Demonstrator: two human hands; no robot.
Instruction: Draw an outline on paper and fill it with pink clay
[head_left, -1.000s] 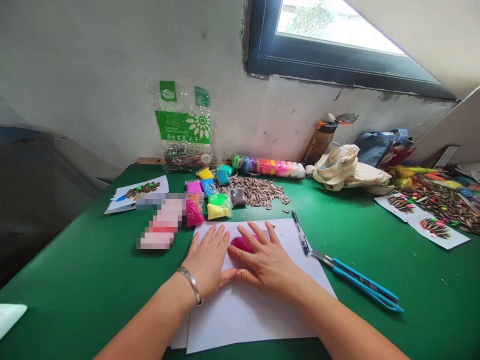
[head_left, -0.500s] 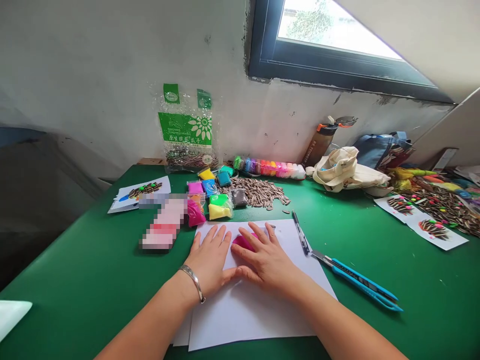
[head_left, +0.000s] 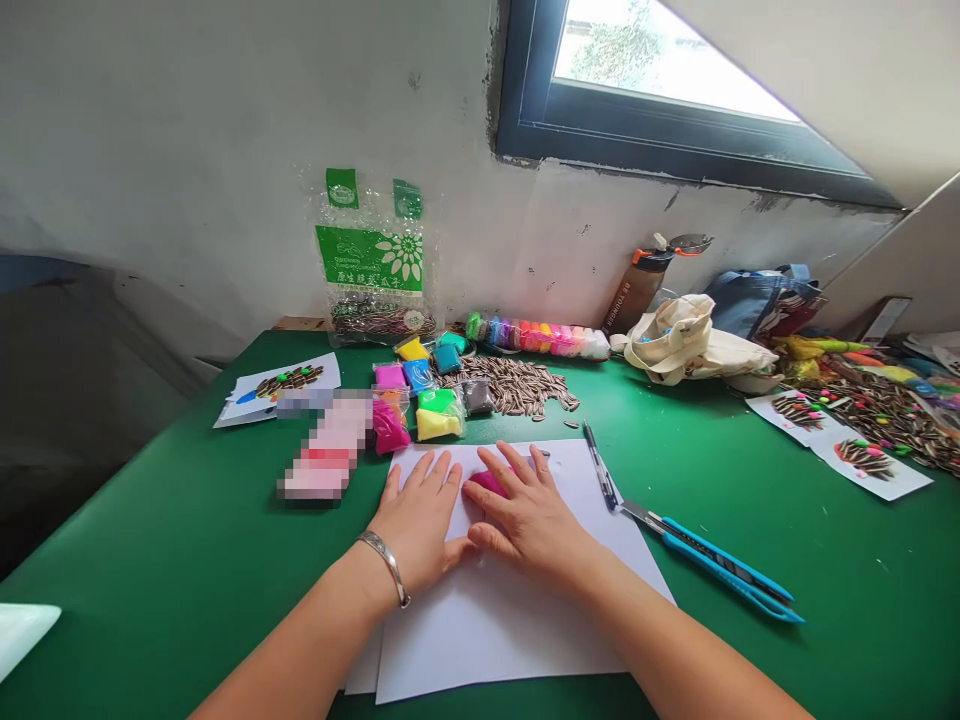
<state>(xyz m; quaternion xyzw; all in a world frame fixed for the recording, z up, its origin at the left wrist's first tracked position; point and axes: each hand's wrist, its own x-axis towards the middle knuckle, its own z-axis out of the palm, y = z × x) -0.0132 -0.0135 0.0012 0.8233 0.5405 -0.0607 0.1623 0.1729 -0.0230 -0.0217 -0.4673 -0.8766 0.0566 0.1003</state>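
A sheet of white paper (head_left: 525, 620) lies on the green table (head_left: 187, 560) in front of me. My left hand (head_left: 416, 520) rests flat on its upper left part, fingers stretched out, a silver bangle on the wrist. My right hand (head_left: 529, 515) lies flat beside it, fingers spread, pressing down on a lump of magenta clay (head_left: 484, 482) that shows between the two hands. Most of the clay is hidden under the right fingers.
Small bags of coloured clay (head_left: 424, 395) and a pile of sunflower seeds (head_left: 525, 385) lie beyond the paper. A pen (head_left: 600, 465) and a blue utility knife (head_left: 712, 565) are to the right. A seed bag (head_left: 371, 260), bottle (head_left: 637, 285) and cloth bag (head_left: 690, 340) stand along the wall.
My right hand has slid slightly back toward me over the clay; the left hand has stayed in place.
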